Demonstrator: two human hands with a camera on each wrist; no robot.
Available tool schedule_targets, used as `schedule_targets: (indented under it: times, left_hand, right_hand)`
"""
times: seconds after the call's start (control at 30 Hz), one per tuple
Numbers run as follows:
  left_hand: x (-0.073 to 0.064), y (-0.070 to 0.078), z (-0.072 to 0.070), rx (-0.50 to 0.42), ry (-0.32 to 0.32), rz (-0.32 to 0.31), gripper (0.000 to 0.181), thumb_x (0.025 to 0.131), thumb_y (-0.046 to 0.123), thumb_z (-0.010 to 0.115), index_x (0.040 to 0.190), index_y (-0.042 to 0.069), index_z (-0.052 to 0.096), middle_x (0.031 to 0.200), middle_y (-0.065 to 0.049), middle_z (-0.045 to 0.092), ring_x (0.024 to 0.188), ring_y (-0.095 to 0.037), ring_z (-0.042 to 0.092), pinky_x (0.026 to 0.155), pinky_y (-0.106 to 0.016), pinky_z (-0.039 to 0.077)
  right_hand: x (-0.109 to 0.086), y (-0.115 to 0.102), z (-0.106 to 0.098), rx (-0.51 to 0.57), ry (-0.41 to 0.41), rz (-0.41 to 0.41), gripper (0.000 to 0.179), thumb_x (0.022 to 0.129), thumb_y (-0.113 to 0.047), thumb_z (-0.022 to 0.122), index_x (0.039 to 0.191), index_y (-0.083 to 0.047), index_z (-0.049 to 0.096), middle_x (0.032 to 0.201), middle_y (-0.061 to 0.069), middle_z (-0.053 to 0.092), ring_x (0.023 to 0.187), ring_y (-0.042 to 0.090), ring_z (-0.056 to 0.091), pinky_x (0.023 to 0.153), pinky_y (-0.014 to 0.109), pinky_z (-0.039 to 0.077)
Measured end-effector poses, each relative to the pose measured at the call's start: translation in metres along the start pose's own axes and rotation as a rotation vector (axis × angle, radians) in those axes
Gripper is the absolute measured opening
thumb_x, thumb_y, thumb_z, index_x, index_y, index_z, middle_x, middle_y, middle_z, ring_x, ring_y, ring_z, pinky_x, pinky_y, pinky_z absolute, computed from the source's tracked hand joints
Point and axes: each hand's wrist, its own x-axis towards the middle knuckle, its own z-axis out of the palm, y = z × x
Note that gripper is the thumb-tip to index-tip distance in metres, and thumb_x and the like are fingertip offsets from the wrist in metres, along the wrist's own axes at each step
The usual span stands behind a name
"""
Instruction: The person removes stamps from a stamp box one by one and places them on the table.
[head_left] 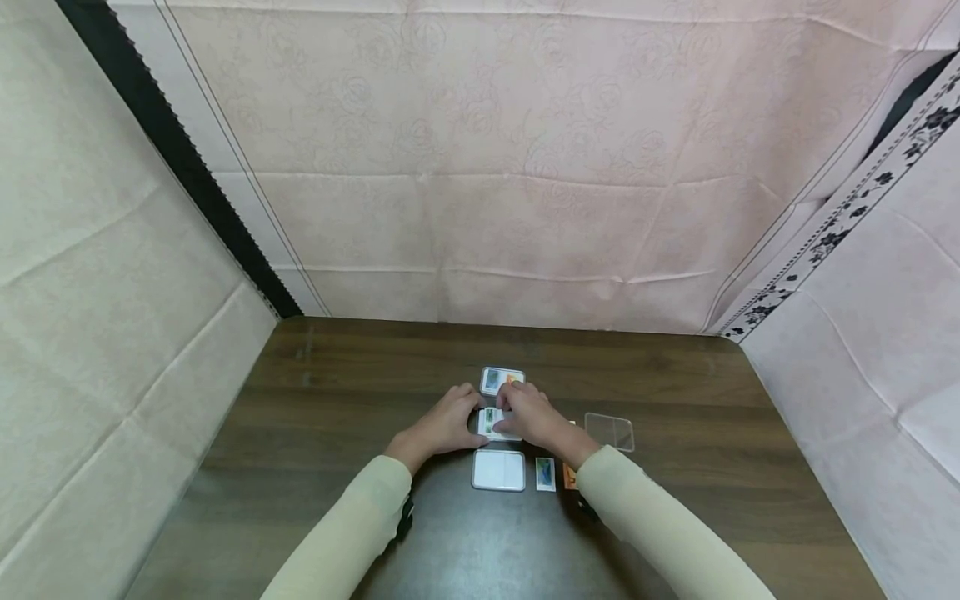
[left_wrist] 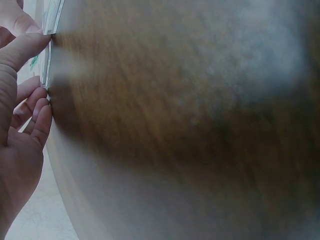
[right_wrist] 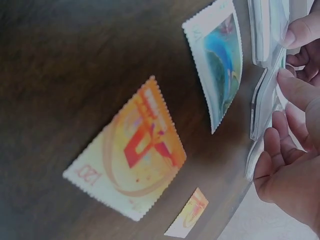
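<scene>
Grip of left hand: thumb and fingers clasp the left side of the middle case, green stamp within. Right hand bends over the same case; cannot tell whether it pinches the stamp. Far case and near case on either side. Rightward: blue stamp, orange stamp, clear lid. Risks: hard fingertip pressure could crease the green stamp; a low, dragging right sleeve could shift loose stamps across the tabletop.
</scene>
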Motion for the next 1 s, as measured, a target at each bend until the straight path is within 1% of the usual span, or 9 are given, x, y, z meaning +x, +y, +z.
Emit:
schedule_targets:
  times: [0.13, 0.33, 0.37, 0.47, 0.6, 0.8, 1.0]
  left_hand:
    - [0.0001, -0.0003, 0.0001, 0.007, -0.003, -0.002, 0.056, 0.085, 0.042, 0.085, 0.126, 0.008, 0.067, 0.12, 0.0, 0.056, 0.106, -0.016, 0.048, 0.095, -0.033, 0.051]
    - [-0.0003, -0.0006, 0.0006, 0.01, 0.001, 0.002, 0.057, 0.084, 0.042, 0.085, 0.126, 0.007, 0.067, 0.118, 0.0, 0.056, 0.105, -0.016, 0.048, 0.094, -0.032, 0.051]
    - [-0.0002, -0.0007, 0.0007, 0.01, 0.002, 0.002, 0.058, 0.084, 0.042, 0.085, 0.126, 0.007, 0.067, 0.117, 0.0, 0.055, 0.105, -0.016, 0.048, 0.093, -0.032, 0.051]
    - [0.0, -0.0013, 0.0011, 0.009, 0.004, 0.006, 0.058, 0.084, 0.042, 0.085, 0.126, 0.006, 0.067, 0.118, 0.0, 0.056, 0.105, -0.016, 0.048, 0.093, -0.033, 0.051]
    - [0.0, -0.0011, 0.0012, 0.009, 0.004, 0.008, 0.059, 0.084, 0.042, 0.085, 0.128, 0.006, 0.067, 0.12, 0.0, 0.056, 0.106, -0.016, 0.048, 0.096, -0.034, 0.051]
    - [-0.0003, -0.0006, 0.0, 0.009, 0.005, 0.009, 0.06, 0.084, 0.041, 0.085, 0.129, 0.006, 0.067, 0.12, 0.0, 0.056, 0.107, -0.016, 0.048, 0.096, -0.034, 0.051]
    - [-0.0005, 0.0, -0.0015, 0.018, 0.002, 0.012, 0.059, 0.084, 0.042, 0.085, 0.127, 0.006, 0.067, 0.121, -0.001, 0.056, 0.108, -0.016, 0.048, 0.096, -0.034, 0.051]
  right_hand:
    - [0.0005, 0.0002, 0.0017, 0.027, 0.018, -0.021, 0.025, 0.089, -0.024, 0.083, 0.096, -0.017, 0.06, 0.095, -0.005, 0.062, 0.094, 0.018, 0.052, 0.089, 0.041, 0.042]
    - [0.0014, 0.0021, 0.0039, 0.063, 0.046, -0.087, 0.016, 0.095, -0.014, 0.075, 0.095, -0.016, 0.06, 0.089, -0.004, 0.061, 0.081, 0.012, 0.056, 0.073, 0.029, 0.051]
    - [0.0018, 0.0025, 0.004, 0.072, 0.05, -0.096, 0.014, 0.095, -0.012, 0.074, 0.096, -0.015, 0.061, 0.089, -0.004, 0.062, 0.08, 0.012, 0.057, 0.072, 0.028, 0.052]
    - [0.0022, 0.0031, 0.0038, 0.085, 0.056, -0.119, 0.01, 0.096, -0.01, 0.072, 0.102, -0.014, 0.065, 0.094, -0.003, 0.066, 0.083, 0.01, 0.06, 0.075, 0.028, 0.054]
    - [0.0014, 0.0036, 0.0028, 0.103, 0.057, -0.147, 0.011, 0.097, -0.009, 0.071, 0.108, -0.011, 0.07, 0.1, 0.0, 0.07, 0.089, 0.01, 0.065, 0.08, 0.031, 0.056]
    - [0.0011, 0.0051, 0.0011, 0.114, 0.07, -0.161, 0.006, 0.098, -0.01, 0.07, 0.103, -0.012, 0.072, 0.098, -0.002, 0.071, 0.089, 0.01, 0.065, 0.079, 0.03, 0.056]
    - [-0.0019, 0.006, -0.0039, 0.177, 0.059, -0.132, 0.004, 0.099, -0.012, 0.069, 0.102, -0.014, 0.072, 0.098, -0.004, 0.07, 0.087, 0.009, 0.063, 0.079, 0.03, 0.055]
